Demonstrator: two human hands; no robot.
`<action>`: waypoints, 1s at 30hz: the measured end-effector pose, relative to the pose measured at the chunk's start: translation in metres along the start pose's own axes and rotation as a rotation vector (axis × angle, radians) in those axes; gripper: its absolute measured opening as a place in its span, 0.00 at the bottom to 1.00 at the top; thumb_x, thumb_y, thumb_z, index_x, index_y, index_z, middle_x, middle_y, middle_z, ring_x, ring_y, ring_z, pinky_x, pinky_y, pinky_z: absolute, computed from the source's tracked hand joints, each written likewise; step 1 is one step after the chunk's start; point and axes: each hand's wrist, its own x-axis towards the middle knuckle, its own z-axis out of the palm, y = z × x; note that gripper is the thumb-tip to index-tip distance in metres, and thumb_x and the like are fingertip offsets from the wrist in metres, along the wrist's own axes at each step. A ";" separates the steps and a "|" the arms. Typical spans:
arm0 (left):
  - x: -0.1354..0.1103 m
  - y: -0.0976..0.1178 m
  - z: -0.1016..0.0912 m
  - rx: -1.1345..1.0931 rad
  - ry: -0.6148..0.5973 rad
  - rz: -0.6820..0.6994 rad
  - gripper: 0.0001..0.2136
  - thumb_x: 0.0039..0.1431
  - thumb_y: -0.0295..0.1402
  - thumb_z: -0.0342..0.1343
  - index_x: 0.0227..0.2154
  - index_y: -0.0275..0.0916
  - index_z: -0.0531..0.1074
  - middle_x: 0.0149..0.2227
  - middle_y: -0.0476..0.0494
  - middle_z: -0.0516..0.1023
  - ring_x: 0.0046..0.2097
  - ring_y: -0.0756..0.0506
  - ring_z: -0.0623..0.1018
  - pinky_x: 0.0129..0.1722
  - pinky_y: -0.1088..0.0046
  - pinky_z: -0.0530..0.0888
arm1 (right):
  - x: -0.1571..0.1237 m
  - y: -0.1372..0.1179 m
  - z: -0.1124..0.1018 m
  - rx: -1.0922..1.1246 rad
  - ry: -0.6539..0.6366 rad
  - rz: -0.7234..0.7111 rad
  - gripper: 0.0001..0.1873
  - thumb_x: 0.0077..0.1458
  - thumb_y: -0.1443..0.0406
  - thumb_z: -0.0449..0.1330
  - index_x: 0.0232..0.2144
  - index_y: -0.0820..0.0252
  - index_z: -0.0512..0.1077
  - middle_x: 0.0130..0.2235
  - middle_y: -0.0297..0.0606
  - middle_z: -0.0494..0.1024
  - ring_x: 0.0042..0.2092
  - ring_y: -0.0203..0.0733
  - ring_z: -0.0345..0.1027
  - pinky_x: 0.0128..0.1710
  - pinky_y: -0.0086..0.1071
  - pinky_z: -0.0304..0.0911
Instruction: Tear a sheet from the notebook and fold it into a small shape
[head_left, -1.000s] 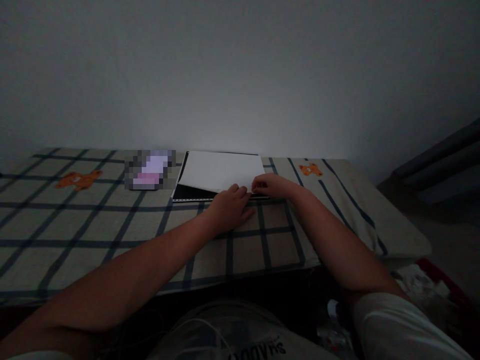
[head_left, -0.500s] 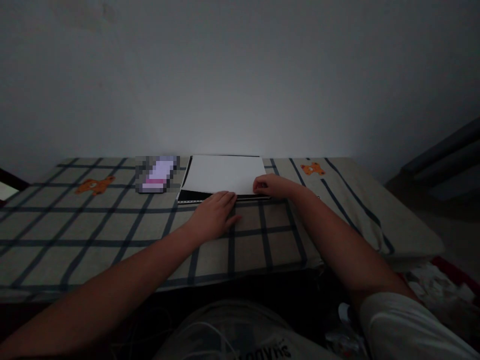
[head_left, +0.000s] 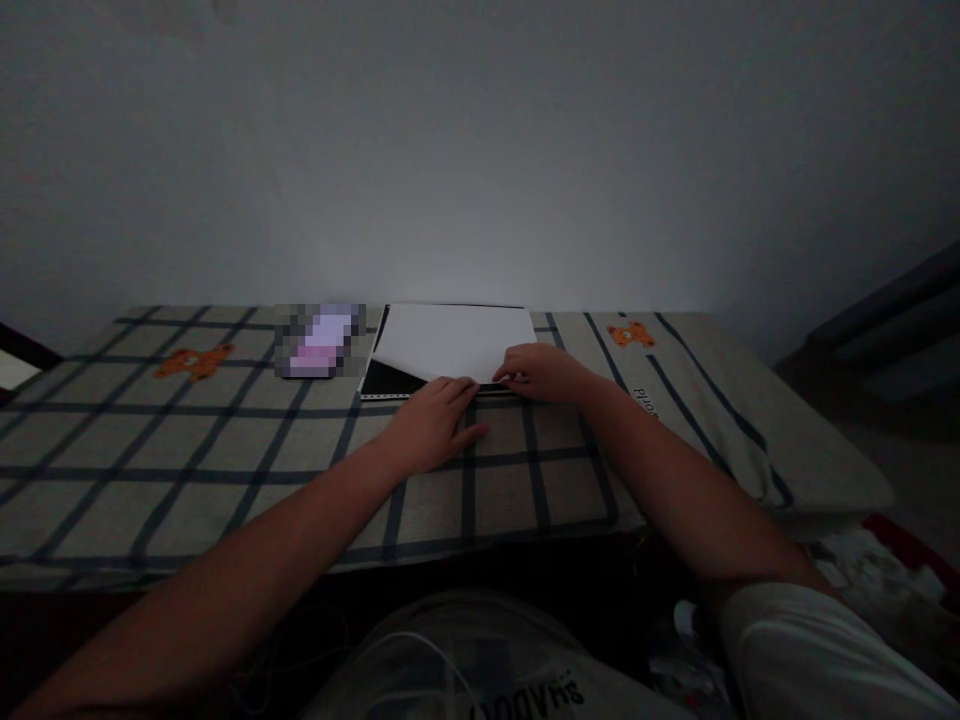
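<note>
A white sheet [head_left: 454, 340] lies over a black page [head_left: 394, 379] of a flat book or pad whose near edge has a row of small holes. My left hand [head_left: 431, 420] rests on the near edge with its fingers stretched out and the thumb apart, holding nothing. At the sheet's near right corner, my right hand [head_left: 541, 372] has its fingers curled and pinched on the sheet's edge. The fingertips partly cover that corner. A black wedge of page shows at the near left, between the sheet and the holed edge.
The pad lies on a table with a checked cloth [head_left: 247, 440], against a grey wall [head_left: 480, 150]. Left of the pad is a blurred-out phone [head_left: 322, 340]. Orange bear prints [head_left: 193, 362] mark the cloth. A clear plastic item [head_left: 686, 660] sits below the table's front edge.
My right hand has shifted slightly left along the near edge. The white sheet's near left side has risen away from the holed edge, so the black wedge there is larger. My left hand stays put.
</note>
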 end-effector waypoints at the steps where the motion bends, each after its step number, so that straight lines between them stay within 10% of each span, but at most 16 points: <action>1: 0.000 0.000 0.000 -0.003 0.005 -0.001 0.28 0.66 0.48 0.47 0.60 0.30 0.63 0.59 0.34 0.69 0.57 0.38 0.69 0.60 0.60 0.65 | 0.001 -0.002 0.002 -0.017 -0.001 -0.039 0.14 0.58 0.68 0.56 0.43 0.57 0.79 0.38 0.40 0.78 0.38 0.39 0.67 0.37 0.31 0.55; 10: 0.002 0.001 0.003 0.009 0.053 -0.005 0.25 0.67 0.47 0.46 0.58 0.32 0.64 0.57 0.37 0.70 0.54 0.39 0.70 0.57 0.61 0.66 | 0.003 -0.014 0.006 -0.154 0.000 -0.077 0.17 0.62 0.65 0.53 0.49 0.53 0.78 0.37 0.41 0.77 0.37 0.40 0.64 0.34 0.33 0.51; 30: 0.003 0.003 0.004 0.026 0.065 -0.022 0.24 0.68 0.46 0.45 0.57 0.32 0.66 0.56 0.36 0.71 0.52 0.39 0.70 0.56 0.61 0.67 | -0.003 -0.005 -0.010 -0.171 -0.076 0.112 0.16 0.58 0.62 0.54 0.28 0.64 0.79 0.32 0.44 0.79 0.33 0.40 0.66 0.31 0.33 0.49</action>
